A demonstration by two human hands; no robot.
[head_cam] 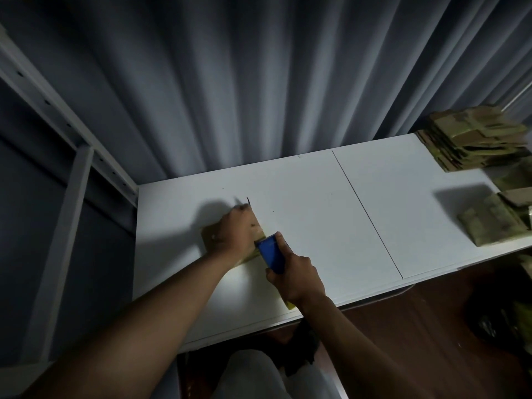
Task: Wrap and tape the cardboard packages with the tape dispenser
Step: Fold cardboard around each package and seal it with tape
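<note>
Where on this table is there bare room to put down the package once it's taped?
Bare table lies between the hands and the seam, and beyond it up to the cardboard stacks. The right edge is crowded.

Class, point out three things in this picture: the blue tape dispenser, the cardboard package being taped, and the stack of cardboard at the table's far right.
tape dispenser (pixel 270 253), head view, blue body
cardboard package (pixel 207 234), head view, left corner
stack of cardboard (pixel 472 139), head view, top
</note>
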